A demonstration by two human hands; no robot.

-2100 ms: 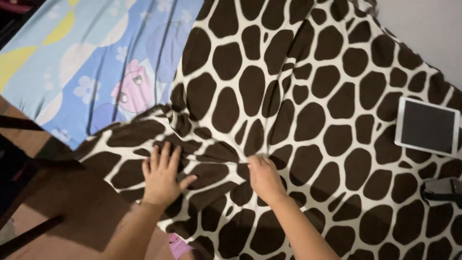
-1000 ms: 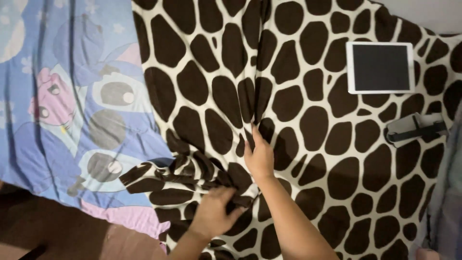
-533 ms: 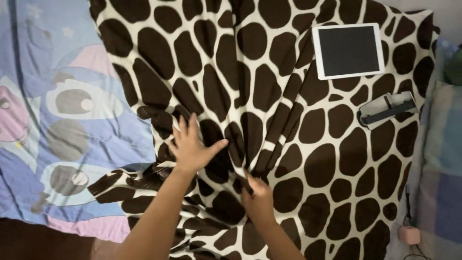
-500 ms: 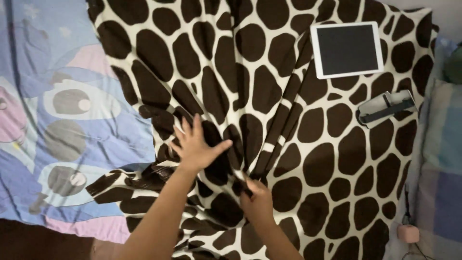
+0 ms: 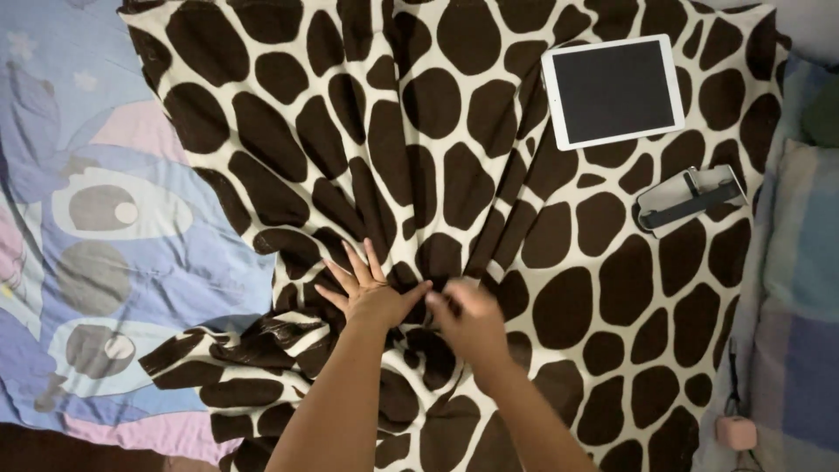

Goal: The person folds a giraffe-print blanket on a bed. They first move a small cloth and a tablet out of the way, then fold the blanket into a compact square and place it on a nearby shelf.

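Head view, looking straight down: the left hand [image 5: 371, 293] lies flat with fingers spread on the bunched folds of a brown-and-cream giraffe-patterned blanket [image 5: 437, 149], while the right hand [image 5: 468, 319], blurred, sits just beside it on the same gathered cloth, and I cannot tell whether it is pinching the cloth. The blanket spreads over a blue cartoon-print bed sheet [image 5: 96, 218], and farther off on it rest a grey clamp-like holder [image 5: 690, 199] and a white-framed tablet [image 5: 613, 90].
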